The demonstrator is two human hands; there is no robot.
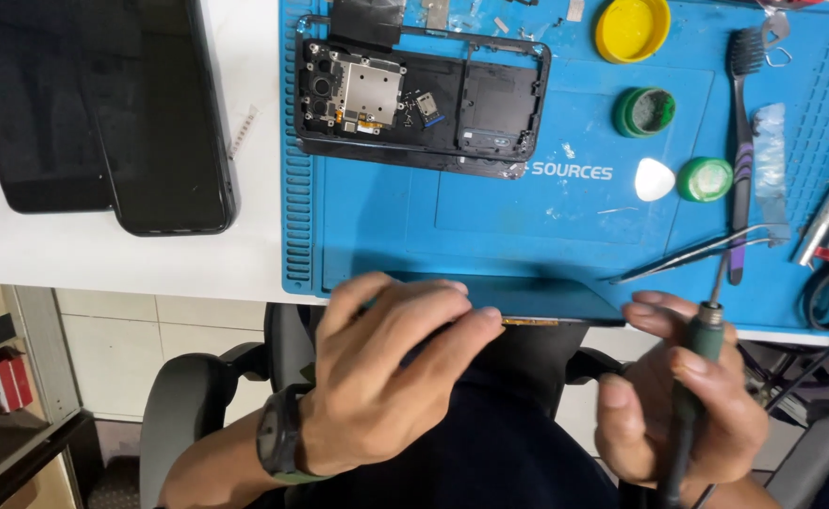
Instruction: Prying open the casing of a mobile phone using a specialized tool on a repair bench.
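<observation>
Flat dark glass phone screen panel is gripped edge-on by left hand; green-handled soldering iron is clasped in right hand, over blue silicone mat with white lettering.

**Blue mat, black glass, spots of green and yellow**

The repair mat is bright blue with white lettering, lying on a white table. The opened phone frame is black with a silvery metal shield. The two phones beside it are glossy black. The lid is yellow, the small pots green, the pick white. The toothbrush is black and purple. The iron's handle is dull green, the wristwatch black.
</observation>
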